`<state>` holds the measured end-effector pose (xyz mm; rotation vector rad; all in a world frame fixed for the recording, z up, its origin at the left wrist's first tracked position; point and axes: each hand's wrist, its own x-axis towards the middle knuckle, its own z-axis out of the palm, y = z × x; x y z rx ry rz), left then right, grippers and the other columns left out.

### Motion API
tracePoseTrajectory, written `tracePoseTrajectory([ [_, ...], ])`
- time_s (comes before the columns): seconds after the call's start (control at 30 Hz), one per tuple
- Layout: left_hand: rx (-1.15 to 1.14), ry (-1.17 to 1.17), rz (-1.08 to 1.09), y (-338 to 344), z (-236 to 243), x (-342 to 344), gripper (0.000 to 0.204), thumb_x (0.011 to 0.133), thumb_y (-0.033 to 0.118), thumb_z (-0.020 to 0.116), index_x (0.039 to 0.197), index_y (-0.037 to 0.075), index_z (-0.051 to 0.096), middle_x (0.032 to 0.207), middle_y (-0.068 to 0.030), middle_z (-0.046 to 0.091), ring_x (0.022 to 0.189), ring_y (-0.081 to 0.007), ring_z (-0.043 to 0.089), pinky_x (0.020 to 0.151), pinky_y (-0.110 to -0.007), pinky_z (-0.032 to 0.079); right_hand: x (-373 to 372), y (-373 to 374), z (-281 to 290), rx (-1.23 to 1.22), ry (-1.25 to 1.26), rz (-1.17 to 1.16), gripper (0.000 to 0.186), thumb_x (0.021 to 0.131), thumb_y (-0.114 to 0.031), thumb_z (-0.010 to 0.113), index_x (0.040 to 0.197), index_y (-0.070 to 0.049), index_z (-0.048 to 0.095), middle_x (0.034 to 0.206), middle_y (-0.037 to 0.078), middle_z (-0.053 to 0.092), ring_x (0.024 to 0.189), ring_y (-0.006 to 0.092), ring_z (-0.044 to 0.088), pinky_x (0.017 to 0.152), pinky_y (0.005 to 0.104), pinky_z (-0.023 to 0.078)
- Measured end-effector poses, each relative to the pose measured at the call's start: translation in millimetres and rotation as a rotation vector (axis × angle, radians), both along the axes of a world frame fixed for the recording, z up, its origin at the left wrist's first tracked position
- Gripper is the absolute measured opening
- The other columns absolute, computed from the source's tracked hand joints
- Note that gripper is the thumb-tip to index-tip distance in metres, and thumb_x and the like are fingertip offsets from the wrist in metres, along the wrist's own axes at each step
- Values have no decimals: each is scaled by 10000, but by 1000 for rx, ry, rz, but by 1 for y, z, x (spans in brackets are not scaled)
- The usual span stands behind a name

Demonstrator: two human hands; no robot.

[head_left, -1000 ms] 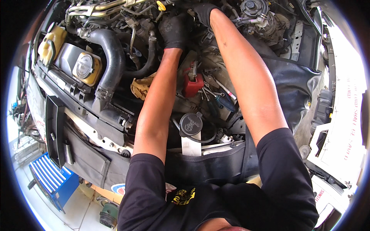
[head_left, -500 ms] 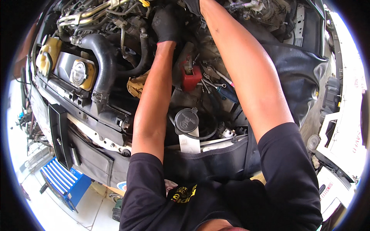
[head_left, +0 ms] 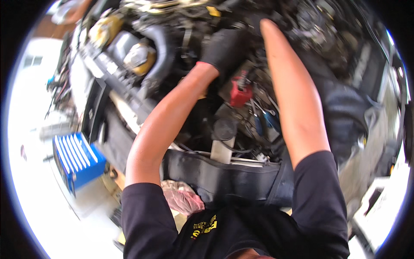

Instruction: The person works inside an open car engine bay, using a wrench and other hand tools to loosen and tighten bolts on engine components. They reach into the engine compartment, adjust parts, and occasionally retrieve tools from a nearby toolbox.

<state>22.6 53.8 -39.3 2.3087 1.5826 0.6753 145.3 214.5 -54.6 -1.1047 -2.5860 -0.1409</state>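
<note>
Both my arms reach into an open engine bay. My left hand (head_left: 226, 49), in a black glove, is over the engine's middle, its fingers smeared and lost against dark parts. My right hand (head_left: 253, 20), also dark-gloved, lies just beyond it and blends into the engine, so its fingers cannot be made out. Whether either hand holds anything is hidden. Nearer me than the left hand sits a red open-topped container (head_left: 240, 94) with something metallic in it. Beside it lie several wrenches (head_left: 258, 104) and a blue-handled tool (head_left: 270, 119).
A thick curved black hose (head_left: 163, 54) and a yellowed reservoir (head_left: 140, 59) are at the left. A black round cap (head_left: 224, 129) tops a white filler neck (head_left: 222, 151). Black covers (head_left: 207, 175) drape the front edge. A pinkish cloth (head_left: 184, 197) and blue tool chest (head_left: 79, 155) are lower left.
The view has swung, shifting the engine bay rightward and down in the picture, with blur. My left elbow is bent outward more, and my gloved hands are closer together.
</note>
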Motion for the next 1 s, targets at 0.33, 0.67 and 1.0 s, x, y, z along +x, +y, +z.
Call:
tracePoseTrajectory([
  [0.33, 222, -8, 599, -207, 160, -247, 235, 861, 69, 681, 1094, 37, 695, 987, -115, 735, 827, -177, 702, 795, -302, 540, -20, -10, 23, 91, 80, 111, 383, 860, -173, 602, 1233, -89, 632, 1178, 166, 664, 1088, 324, 641, 914, 421, 498],
  [0.67, -216, 472, 1013, -268, 100, -379, 244, 859, 345, 662, 1009, 183, 766, 986, -124, 724, 900, -305, 696, 795, -405, 536, -18, -16, 19, 116, 146, 137, 394, 860, -174, 598, 1243, -89, 629, 1172, 171, 665, 1081, 334, 641, 908, 431, 498],
  [1.0, 78, -78, 891, -228, 76, -405, 346, 834, 157, 711, 1141, -1, 696, 998, -162, 731, 886, -250, 697, 826, -342, 538, 45, -21, -8, 224, -112, -19, 369, 865, -161, 562, 1215, -73, 638, 1077, 215, 671, 954, 402, 649, 816, 493, 512],
])
